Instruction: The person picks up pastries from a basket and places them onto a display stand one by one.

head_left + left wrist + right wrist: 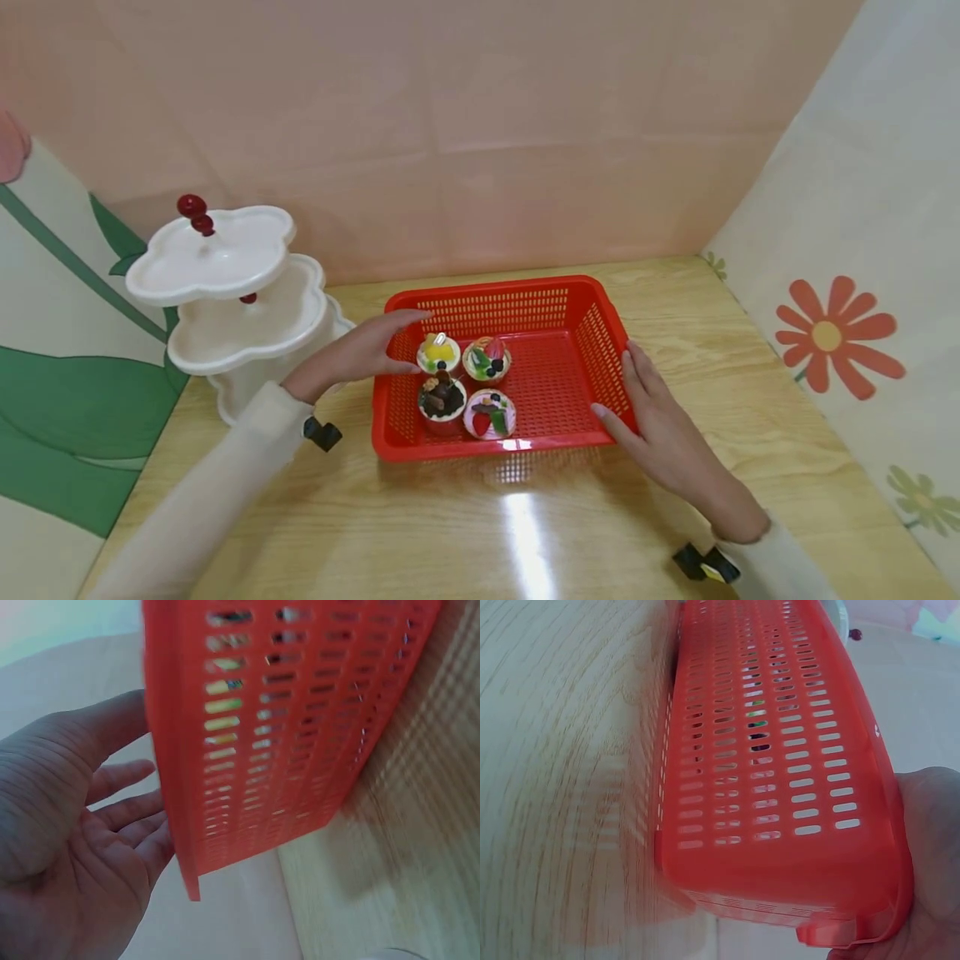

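Note:
A red plastic basket [551, 375] sits on the table with several small decorated cupcakes at its left end. My left hand [363, 350] reaches over the left rim, its fingers and thumb spread above the basket beside the yellow-topped cupcake [438, 353]. Close by are a cupcake with green and red toppings [486, 360], a dark chocolate-topped one [442, 398] and a pink one [490, 414]. At the right front corner, my right hand [667, 425] holds the basket's rim, thumb on the inner side and fingers along the outside; the right wrist view partly hides them.
Left of the basket stands a white tiered stand [247, 333] with scalloped plates and a red knob [192, 206]. Behind the table [420, 533] hangs a pink cloth [465, 150]; a flower-printed cloth [847, 250] borders the right side.

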`<state>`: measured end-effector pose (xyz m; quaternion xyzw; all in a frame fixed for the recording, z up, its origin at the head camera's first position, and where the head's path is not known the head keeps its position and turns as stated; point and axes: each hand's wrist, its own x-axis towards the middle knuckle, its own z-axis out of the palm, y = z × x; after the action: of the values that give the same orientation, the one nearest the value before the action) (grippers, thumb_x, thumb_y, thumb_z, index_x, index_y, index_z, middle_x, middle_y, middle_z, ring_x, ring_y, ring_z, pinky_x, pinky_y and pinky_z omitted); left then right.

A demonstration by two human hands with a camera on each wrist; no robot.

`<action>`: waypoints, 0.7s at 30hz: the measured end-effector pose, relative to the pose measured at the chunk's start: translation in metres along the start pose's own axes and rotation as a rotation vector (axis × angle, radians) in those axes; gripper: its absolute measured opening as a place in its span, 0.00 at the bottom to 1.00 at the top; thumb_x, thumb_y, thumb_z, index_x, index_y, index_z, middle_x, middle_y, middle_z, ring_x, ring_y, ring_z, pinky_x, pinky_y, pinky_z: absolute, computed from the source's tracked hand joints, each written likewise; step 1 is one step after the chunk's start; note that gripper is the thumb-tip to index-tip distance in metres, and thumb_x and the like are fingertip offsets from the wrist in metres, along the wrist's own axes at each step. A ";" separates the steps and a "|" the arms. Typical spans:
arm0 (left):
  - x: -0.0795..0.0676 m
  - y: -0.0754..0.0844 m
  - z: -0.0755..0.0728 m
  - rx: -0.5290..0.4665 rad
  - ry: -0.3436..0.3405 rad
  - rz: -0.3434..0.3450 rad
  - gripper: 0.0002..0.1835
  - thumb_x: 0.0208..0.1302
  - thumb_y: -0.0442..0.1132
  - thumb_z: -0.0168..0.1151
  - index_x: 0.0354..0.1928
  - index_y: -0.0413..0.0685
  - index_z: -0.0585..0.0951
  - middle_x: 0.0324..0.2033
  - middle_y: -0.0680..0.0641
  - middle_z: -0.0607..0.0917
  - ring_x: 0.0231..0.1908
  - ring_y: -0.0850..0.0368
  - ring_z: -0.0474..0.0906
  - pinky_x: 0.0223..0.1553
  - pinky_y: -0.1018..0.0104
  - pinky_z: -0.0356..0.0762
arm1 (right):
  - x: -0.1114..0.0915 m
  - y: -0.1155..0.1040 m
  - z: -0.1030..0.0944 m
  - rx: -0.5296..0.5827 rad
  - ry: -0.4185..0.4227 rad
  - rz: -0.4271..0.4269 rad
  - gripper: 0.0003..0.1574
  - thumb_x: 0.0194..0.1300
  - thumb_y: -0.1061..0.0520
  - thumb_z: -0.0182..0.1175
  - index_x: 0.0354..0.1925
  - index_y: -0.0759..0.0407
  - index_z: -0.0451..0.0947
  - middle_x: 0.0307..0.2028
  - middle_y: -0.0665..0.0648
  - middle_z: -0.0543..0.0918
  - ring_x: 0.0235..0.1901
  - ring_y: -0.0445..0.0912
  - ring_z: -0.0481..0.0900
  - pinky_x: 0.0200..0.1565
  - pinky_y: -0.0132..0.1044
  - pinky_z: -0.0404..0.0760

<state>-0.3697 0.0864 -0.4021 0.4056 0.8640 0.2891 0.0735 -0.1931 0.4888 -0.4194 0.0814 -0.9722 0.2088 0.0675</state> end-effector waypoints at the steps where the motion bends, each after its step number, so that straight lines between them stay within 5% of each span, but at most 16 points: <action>1: 0.003 -0.001 0.000 0.015 -0.015 0.001 0.45 0.57 0.38 0.77 0.74 0.39 0.66 0.70 0.36 0.70 0.70 0.36 0.65 0.70 0.41 0.61 | 0.000 0.000 0.000 0.001 0.000 -0.002 0.57 0.74 0.37 0.56 0.80 0.64 0.38 0.81 0.56 0.35 0.78 0.61 0.43 0.63 0.71 0.64; 12: 0.029 -0.004 0.002 0.173 -0.168 0.028 0.42 0.56 0.39 0.78 0.69 0.32 0.69 0.68 0.34 0.72 0.69 0.37 0.66 0.71 0.45 0.62 | 0.000 0.000 0.000 0.014 0.019 -0.026 0.57 0.74 0.39 0.57 0.80 0.65 0.38 0.81 0.58 0.36 0.78 0.62 0.43 0.62 0.72 0.64; 21: 0.044 0.003 0.003 0.316 -0.282 -0.019 0.41 0.52 0.40 0.81 0.66 0.32 0.73 0.60 0.36 0.79 0.63 0.40 0.74 0.67 0.48 0.69 | -0.001 0.000 0.001 -0.001 0.020 -0.023 0.56 0.75 0.38 0.55 0.79 0.66 0.39 0.81 0.58 0.36 0.78 0.61 0.42 0.63 0.71 0.64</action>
<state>-0.3954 0.1216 -0.3982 0.4404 0.8835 0.0899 0.1318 -0.1926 0.4886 -0.4208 0.0908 -0.9706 0.2085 0.0795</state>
